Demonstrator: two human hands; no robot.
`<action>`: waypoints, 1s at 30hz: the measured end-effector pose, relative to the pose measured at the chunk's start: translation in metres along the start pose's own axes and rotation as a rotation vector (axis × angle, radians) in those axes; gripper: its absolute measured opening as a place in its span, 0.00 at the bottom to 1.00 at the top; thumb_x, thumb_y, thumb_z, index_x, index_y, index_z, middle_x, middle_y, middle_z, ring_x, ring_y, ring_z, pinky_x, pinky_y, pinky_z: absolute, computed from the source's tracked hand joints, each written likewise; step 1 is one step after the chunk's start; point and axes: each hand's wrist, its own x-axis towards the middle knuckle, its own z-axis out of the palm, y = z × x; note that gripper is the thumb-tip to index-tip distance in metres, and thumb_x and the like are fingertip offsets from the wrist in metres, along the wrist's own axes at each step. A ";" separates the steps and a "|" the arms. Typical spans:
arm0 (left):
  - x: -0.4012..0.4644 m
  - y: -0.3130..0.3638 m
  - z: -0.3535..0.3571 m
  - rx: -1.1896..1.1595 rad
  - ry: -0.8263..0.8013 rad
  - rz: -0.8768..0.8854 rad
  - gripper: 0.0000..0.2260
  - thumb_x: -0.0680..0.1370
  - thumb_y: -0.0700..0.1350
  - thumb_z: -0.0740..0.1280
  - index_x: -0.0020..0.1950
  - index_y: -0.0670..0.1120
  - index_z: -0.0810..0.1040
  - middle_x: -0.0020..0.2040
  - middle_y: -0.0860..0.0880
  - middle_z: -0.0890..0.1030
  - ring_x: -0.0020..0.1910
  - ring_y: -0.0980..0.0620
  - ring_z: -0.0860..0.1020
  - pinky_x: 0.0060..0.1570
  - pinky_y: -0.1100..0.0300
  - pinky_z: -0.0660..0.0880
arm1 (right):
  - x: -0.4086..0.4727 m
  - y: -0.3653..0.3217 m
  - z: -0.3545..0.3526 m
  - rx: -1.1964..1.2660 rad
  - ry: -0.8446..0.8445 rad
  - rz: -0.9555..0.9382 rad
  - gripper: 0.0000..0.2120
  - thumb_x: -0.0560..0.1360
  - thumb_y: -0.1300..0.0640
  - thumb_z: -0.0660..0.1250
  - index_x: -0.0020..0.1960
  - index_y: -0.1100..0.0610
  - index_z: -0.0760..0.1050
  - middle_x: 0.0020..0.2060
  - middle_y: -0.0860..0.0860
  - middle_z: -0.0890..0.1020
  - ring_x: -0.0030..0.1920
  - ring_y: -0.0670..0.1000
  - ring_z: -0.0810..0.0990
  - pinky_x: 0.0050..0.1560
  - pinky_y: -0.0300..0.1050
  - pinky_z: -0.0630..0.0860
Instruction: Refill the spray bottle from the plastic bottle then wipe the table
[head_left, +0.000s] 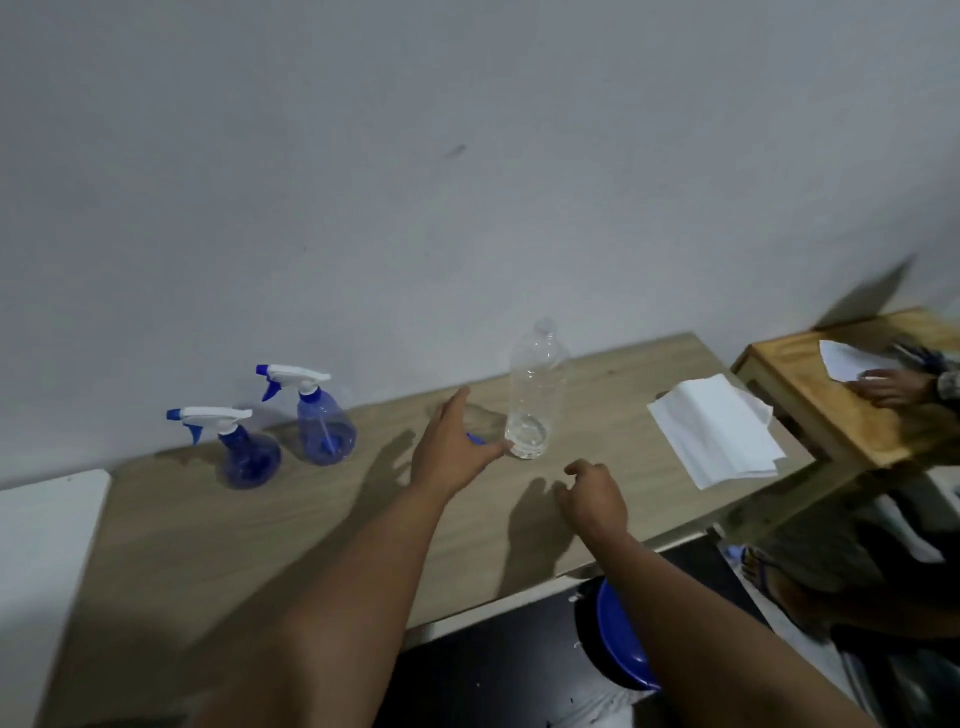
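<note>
Now we reach our left hand, fingers spread wide, just left of the clear ribbed plastic bottle standing upright on the pale wood-grain table. Our right hand hovers nearer us, loosely curled, holding nothing. Two translucent blue spray bottles stand farther left; a folded white cloth lies to its right.

A plain room in a home, by its look, with nothing of trade or office about it. A light wood-grain table stands against a bare, scuffed grey-white wall. To the right of the table sits a small wooden side table, where another person's hand rests. Below the table's near edge lies a dark floor with a blue basin, and a sandalled foot shows to the right.
</note>
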 end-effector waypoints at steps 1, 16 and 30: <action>0.007 0.011 0.007 -0.014 -0.002 0.004 0.49 0.65 0.61 0.79 0.80 0.57 0.57 0.78 0.53 0.64 0.75 0.52 0.66 0.68 0.55 0.69 | 0.008 0.008 -0.005 -0.054 -0.036 0.011 0.21 0.81 0.52 0.66 0.74 0.53 0.74 0.68 0.57 0.74 0.65 0.60 0.78 0.62 0.53 0.77; 0.048 0.065 0.059 -0.230 0.139 -0.025 0.50 0.60 0.65 0.80 0.76 0.64 0.59 0.74 0.61 0.70 0.71 0.60 0.70 0.69 0.49 0.72 | 0.067 0.073 -0.016 -0.087 -0.206 -0.113 0.14 0.80 0.58 0.67 0.63 0.54 0.84 0.58 0.54 0.85 0.57 0.57 0.84 0.60 0.48 0.80; 0.050 0.086 0.053 -0.234 0.156 -0.014 0.37 0.64 0.56 0.82 0.65 0.69 0.64 0.58 0.68 0.73 0.62 0.58 0.74 0.59 0.58 0.73 | 0.101 -0.124 -0.183 0.601 -0.090 -0.595 0.14 0.73 0.56 0.79 0.57 0.56 0.87 0.50 0.47 0.89 0.52 0.43 0.87 0.58 0.38 0.82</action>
